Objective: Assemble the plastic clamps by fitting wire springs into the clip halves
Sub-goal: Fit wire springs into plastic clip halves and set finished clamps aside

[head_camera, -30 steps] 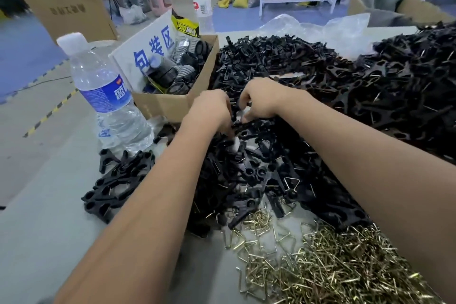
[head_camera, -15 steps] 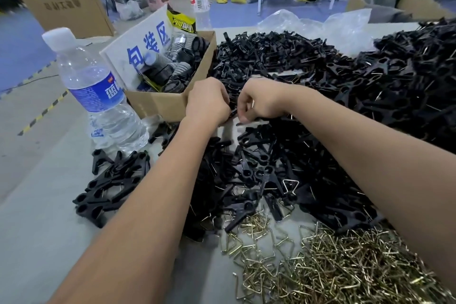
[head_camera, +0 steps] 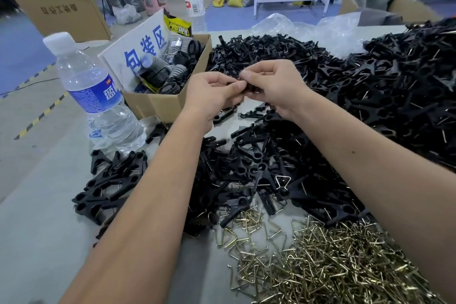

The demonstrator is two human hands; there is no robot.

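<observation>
Above a table (head_camera: 37, 242) strewn with parts, the left hand (head_camera: 212, 94) and right hand (head_camera: 276, 86) meet, fingers of both pinched on a black clip (head_camera: 249, 85) held between them. Loose clip halves (head_camera: 259, 163) lie below; brass springs (head_camera: 333, 261) are heaped nearest the camera. A bottle (head_camera: 98, 96) and box (head_camera: 158, 103) stand left.

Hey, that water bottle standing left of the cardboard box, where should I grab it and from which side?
Judging by its pose, take the water bottle around its labelled middle, coming in from the near left. It stands upright, the cardboard box crowds its right, and black clips lie at its base. The body looks thin, so squeeze lightly.
</observation>
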